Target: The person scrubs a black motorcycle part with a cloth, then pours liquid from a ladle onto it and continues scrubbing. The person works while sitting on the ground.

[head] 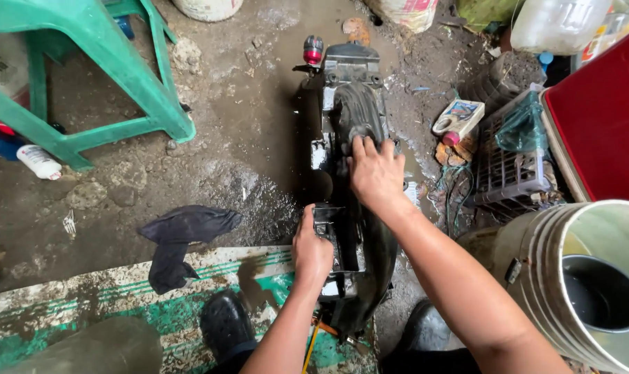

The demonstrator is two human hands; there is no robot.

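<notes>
muddy floor — black motorcycle part (349, 208), left hand (312, 251) grip clasping its edge, right hand (375, 173) flat on top

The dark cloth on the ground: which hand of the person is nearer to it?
Left. The left hand grips the black motorcycle part just right of the dark cloth; the right hand rests farther right and higher.

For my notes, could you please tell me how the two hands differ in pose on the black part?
The left hand is closed around the black part at its near left edge; the right hand lies flat and open on top, farther away, fingers spread. Both are bare and touch it.
</notes>
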